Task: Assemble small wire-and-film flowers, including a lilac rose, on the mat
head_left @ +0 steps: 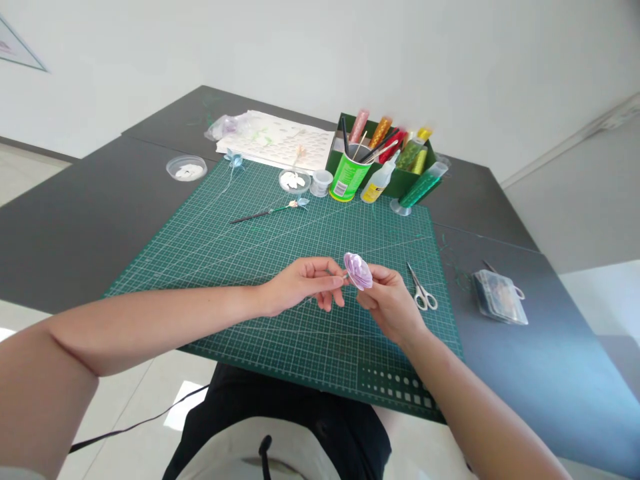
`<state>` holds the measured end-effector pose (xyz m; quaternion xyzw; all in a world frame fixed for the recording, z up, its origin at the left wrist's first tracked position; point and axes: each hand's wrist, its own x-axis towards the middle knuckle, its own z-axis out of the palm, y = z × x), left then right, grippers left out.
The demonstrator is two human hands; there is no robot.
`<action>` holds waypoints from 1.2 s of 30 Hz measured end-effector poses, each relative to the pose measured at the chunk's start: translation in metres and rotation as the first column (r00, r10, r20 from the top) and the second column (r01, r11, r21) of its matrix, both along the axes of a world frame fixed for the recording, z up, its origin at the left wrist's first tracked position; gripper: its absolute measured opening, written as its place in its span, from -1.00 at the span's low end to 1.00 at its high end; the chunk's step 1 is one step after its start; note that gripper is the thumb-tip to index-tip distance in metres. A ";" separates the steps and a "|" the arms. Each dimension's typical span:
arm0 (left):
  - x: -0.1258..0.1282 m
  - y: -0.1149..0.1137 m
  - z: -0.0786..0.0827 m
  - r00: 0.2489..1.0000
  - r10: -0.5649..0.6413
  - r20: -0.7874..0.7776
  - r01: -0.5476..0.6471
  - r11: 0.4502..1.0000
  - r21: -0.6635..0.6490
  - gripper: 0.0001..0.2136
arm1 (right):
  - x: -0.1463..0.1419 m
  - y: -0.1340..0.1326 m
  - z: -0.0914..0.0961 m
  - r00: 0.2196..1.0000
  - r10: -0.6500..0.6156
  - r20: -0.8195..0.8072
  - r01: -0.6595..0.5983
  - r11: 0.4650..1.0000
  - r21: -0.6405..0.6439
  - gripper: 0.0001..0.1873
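Both my hands meet over the green cutting mat [240,240], holding a small pale purple flower [358,271] between them. My left hand [305,285] pinches the thin stem just left of the bloom, fingers closed. My right hand [390,303] cups the flower head from the right and below, fingers curled around it. The flower hovers a little above the mat.
Small scissors [421,289] lie on the mat right of my hands. A clear bag [499,297] rests on the dark table [70,213]. At the back stand a green cup [347,177], a glue bottle [379,183], a green organiser [405,175], small dishes [187,168] and printed sheets [280,141]. A finished stemmed flower [273,211] lies mid-mat.
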<state>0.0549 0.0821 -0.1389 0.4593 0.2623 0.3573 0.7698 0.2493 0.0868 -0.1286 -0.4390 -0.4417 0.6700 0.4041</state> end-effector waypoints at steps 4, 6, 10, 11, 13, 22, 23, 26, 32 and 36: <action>0.001 -0.001 0.000 1.000 -0.017 0.015 0.017 1.000 0.006 -0.73 | -0.002 0.001 0.002 0.999 -0.014 0.041 0.014 1.000 0.016 -0.77; 0.001 -0.001 0.000 1.000 -0.017 0.018 0.016 1.000 0.021 -0.75 | -0.002 0.002 0.002 0.999 -0.025 0.048 0.024 0.999 0.022 -0.78; 0.001 0.000 0.000 1.000 -0.021 0.012 0.021 0.999 0.035 -0.80 | -0.002 0.003 0.002 0.997 -0.059 0.041 0.058 0.998 0.032 -0.82; 0.001 0.000 -0.001 1.000 -0.024 0.006 0.024 0.999 0.035 -0.80 | -0.002 0.003 0.002 0.997 -0.063 0.041 0.061 0.997 0.036 -0.83; 0.001 0.001 0.000 1.000 -0.029 -0.010 0.029 0.999 0.028 -0.81 | -0.002 0.003 0.002 0.997 -0.065 0.043 0.063 0.997 0.047 -0.84; -0.002 0.001 0.003 0.991 -0.137 0.012 0.137 0.989 -0.054 -0.80 | 0.000 0.002 0.000 0.998 -0.040 0.042 0.036 0.997 0.075 -0.89; -0.003 0.001 0.004 0.989 -0.150 0.010 0.150 0.987 -0.059 -0.80 | 0.001 0.003 -0.001 0.999 -0.031 0.039 0.028 0.996 0.079 -0.89; -0.004 0.001 0.005 0.980 -0.198 0.008 0.198 0.977 -0.078 -0.78 | 0.002 0.003 -0.005 1.000 -0.011 0.024 0.009 0.996 0.084 -0.91; -0.003 0.000 0.006 0.962 -0.274 0.004 0.274 0.960 -0.055 -0.75 | 0.000 0.003 -0.006 1.000 0.015 0.019 -0.016 0.997 0.080 -0.90; -0.003 -0.001 0.006 0.950 -0.312 0.011 0.312 0.950 -0.013 -0.74 | -0.003 0.000 -0.001 0.998 0.056 0.016 -0.057 0.995 0.082 -0.87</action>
